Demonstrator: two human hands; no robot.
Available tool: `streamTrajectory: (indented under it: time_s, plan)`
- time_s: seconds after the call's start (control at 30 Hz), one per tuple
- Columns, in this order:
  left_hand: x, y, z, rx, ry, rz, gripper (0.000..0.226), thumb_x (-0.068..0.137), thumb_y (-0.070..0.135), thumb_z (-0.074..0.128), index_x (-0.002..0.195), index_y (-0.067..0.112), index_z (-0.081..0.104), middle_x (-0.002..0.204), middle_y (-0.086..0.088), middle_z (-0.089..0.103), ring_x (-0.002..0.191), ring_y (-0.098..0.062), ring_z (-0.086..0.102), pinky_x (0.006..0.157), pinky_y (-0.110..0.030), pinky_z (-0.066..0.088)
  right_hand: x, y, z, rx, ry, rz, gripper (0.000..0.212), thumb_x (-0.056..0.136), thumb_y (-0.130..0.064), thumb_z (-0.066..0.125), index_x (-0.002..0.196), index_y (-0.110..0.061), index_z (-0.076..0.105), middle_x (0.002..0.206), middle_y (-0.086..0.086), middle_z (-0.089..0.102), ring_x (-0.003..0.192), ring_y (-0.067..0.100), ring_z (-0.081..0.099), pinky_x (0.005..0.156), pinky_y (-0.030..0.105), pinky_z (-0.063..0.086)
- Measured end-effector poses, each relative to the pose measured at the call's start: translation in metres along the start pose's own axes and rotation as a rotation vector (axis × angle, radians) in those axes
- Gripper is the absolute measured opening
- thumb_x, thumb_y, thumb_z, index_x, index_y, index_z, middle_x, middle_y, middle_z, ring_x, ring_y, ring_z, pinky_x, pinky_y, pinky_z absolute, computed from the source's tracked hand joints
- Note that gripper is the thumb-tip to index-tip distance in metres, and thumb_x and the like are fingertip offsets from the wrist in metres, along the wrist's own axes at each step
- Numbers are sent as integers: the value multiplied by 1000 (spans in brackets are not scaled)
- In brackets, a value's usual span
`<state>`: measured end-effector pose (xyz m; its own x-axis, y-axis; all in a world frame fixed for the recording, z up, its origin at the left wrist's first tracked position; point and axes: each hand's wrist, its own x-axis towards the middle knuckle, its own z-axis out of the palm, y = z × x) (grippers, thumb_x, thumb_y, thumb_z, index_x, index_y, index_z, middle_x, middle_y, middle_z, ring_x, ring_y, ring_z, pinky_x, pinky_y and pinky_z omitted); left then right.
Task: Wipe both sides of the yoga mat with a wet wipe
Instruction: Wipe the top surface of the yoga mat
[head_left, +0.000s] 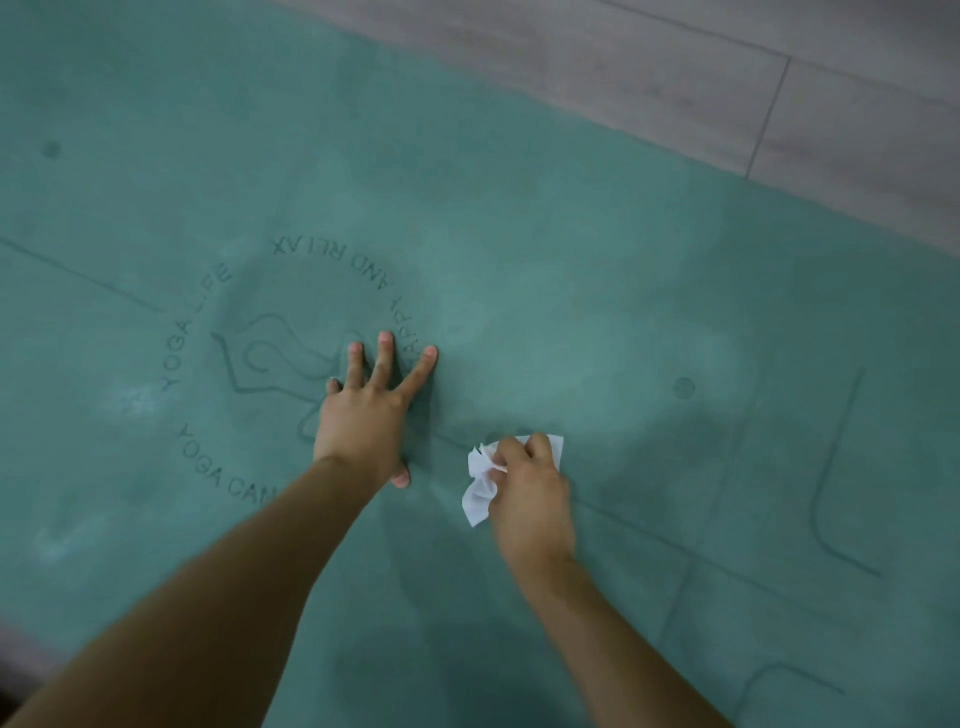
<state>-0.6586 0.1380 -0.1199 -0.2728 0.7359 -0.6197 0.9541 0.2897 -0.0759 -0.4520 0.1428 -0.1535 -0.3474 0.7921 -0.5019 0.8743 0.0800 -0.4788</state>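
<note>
Green mat (519, 182) flat on the floor (727, 78), filling most of the view. Left hand (363, 415) spread wide, fingers straight, pressed flat on the mat at about 9 o'clock from the wipe. Right hand (530, 483) curled round the white wipe (480, 491), pinching it in a bunch, low on the mat near the middle of the view.

Keep the left hand pushing down, so the mat stays put. Open the wipe out flatter; a bunched wipe cleans only a small spot. Rub in long rows, from 9 o'clock over to 3 o'clock, then move down a row. Go over the pale smudges at 8 o'clock with care. Rub inside the ring of letters (291, 364) too, since dirt likes to sit in grooves. Turn the wipe to a clean bit when it looks grey. Flip the mat after, for the other side.

Hard to tell if the wipe is touching the mat or just above it. Under side of the mat hidden. Mat cut off at 9, 6 and 3 o'clock, so no seeing how much is left. Some letters covered by the left arm. Whole view a bit blurry; wet and dry parts hard to tell apart.
</note>
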Motion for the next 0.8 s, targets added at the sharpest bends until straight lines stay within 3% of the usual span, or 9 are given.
streamTrajectory:
  time_s: [0.17, 0.27, 0.33, 0.43, 0.63, 0.73, 0.8]
  plan:
    - [1, 1, -2, 47, 3, 39, 171, 50, 57, 101, 158, 43, -31, 173, -14, -22, 159, -52, -3, 114, -61, 44, -4, -1, 0, 106, 23, 59, 22, 92, -3, 61, 110, -15, 66, 120, 5, 50, 94, 32, 64, 75, 33, 45]
    - [1, -1, -6, 74, 2, 90, 171, 49, 59, 101, 160, 41, -27, 174, -17, -17, 158, -56, 0, 105, -62, 50, -6, -8, 1, 49, 60, 96, 20, 88, -3, 61, 104, -15, 64, 111, -3, 39, 83, 26, 53, 69, 27, 33]
    - [0, -3, -6, 63, -1, 107, 171, 48, 60, 101, 161, 40, -26, 174, -17, -15, 157, -57, 1, 103, -62, 52, -6, -11, 3, -20, 75, 100, 27, 82, 0, 61, 104, -15, 64, 109, -4, 37, 78, 26, 52, 67, 26, 33]
    - [4, -5, -5, 72, 22, 115, 169, 49, 61, 100, 162, 39, -24, 174, -18, -15, 157, -57, 1, 102, -62, 52, -4, -11, 3, -46, 88, 140, 28, 83, 1, 64, 103, -19, 62, 113, 1, 44, 79, 31, 63, 69, 28, 41]
    - [8, -5, -6, 156, 3, 176, 169, 46, 73, 96, 165, 34, -17, 174, -24, -3, 153, -61, 15, 100, -58, 55, -2, -5, 4, -8, 151, 165, 23, 88, -3, 69, 101, -22, 65, 109, 3, 50, 85, 32, 64, 79, 38, 55]
    - [11, -27, -17, 169, 116, 284, 134, 59, 90, 75, 164, 39, 10, 169, -18, 29, 138, -50, 49, 102, -47, 54, 1, -3, 4, 41, 168, 172, 22, 89, -3, 70, 100, -22, 67, 108, 4, 52, 89, 31, 64, 83, 38, 54]
    - [27, -58, -21, 124, 319, 395, 99, 77, 91, 54, 159, 42, 29, 147, -5, 60, 119, -36, 66, 91, -40, 56, -2, -5, 7, 35, 192, 197, 24, 89, -1, 67, 102, -21, 68, 107, 2, 48, 87, 31, 62, 79, 35, 51]
